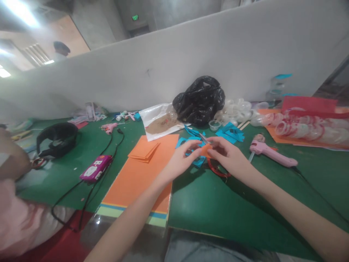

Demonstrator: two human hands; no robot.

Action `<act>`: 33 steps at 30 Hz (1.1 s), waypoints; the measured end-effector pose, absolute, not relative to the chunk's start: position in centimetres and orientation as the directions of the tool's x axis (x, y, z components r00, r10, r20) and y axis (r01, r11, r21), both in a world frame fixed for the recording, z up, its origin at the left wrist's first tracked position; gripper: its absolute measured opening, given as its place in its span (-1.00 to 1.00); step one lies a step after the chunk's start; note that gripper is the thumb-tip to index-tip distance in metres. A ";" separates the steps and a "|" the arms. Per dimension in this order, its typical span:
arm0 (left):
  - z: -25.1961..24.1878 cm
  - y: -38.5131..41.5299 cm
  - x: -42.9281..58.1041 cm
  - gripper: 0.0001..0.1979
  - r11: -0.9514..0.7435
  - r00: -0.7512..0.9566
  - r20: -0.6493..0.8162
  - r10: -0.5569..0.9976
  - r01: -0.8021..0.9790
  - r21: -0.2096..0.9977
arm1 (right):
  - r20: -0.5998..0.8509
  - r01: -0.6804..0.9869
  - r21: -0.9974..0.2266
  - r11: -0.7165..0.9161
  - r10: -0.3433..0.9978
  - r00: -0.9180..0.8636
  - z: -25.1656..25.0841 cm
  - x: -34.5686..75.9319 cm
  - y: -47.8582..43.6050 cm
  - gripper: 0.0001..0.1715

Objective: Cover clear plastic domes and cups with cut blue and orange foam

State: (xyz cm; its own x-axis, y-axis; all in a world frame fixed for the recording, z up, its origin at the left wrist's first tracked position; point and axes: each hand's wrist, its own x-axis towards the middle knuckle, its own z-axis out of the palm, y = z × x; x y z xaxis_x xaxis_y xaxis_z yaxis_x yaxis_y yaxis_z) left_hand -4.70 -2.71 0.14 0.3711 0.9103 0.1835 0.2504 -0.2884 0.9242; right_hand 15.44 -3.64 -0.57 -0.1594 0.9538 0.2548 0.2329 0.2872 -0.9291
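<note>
Right of the frame's centre, the left hand (183, 157) and the right hand (228, 152) both pinch a small folded-looking orange paper piece (205, 150). Light, even fingertip pressure should keep its edges neat; the red-handled metal scissors (215, 170), just beside, ask for care.

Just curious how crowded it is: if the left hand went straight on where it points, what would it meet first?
Probably the right hand, just past the small orange paper held by the left hand, though depth is hard to judge from one view.
</note>
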 end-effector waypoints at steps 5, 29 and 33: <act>-0.2 -2.7 -4.3 -0.71 -0.237 0.422 0.128 0.897 0.216 0.947 | 0.290 0.307 -0.888 0.343 0.935 -0.206 -0.3 15.0 -4.5 -0.63; 0.5 -3.0 -4.3 -0.74 -0.266 0.303 0.171 0.937 0.308 0.914 | 0.150 0.455 -0.856 0.246 0.960 -0.238 1.0 15.2 -4.8 -0.60; 1.0 -3.2 -4.1 -0.76 -0.286 0.296 0.189 0.936 0.331 0.899 | 0.111 0.429 -0.878 0.215 0.961 -0.255 1.0 15.2 -4.9 -0.55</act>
